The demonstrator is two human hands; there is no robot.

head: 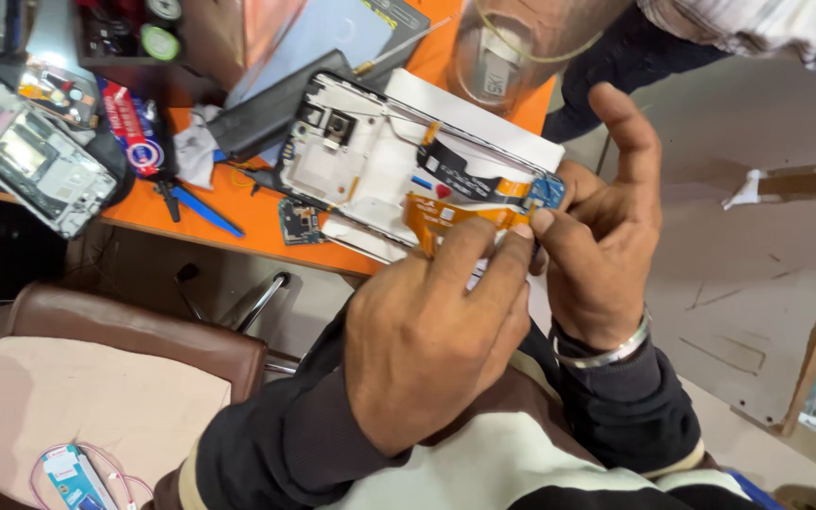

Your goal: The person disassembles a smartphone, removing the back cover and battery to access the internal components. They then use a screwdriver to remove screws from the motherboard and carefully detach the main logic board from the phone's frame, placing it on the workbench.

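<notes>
While my forearms rise out of dark sleeves at the bottom of the view, my left hand point(432, 335) sits nearest, back turned up, knuckles bent, fingers curled forward and pressed close together; their tips come down on the orange ribbon point(446, 215) at the near edge of the phone point(370, 161); whether the thumb closes underneath I cannot tell, since the hand hides it. Just beside it my right hand point(602, 241) stands more upright, wrist cocked, a metal bangle point(606, 351) around it; its forefinger meets the left fingertips at the ribbon, its thumb sticks up free, and the other fingers wrap behind the phone's right end by the small blue board point(548, 192), gripping it there. The phone lies opened, white frame up, tilted between both hands and held above the edge of the orange table point(238, 215); a black ribbon point(455, 170) crosses its middle. Beyond, on the table, lie a loose circuit piece point(299, 222), blue tweezers point(202, 210), a screwdriver point(399, 52) and, far left, another stripped phone frame point(35, 156). A brown chair point(125, 326) stands below the table.
</notes>
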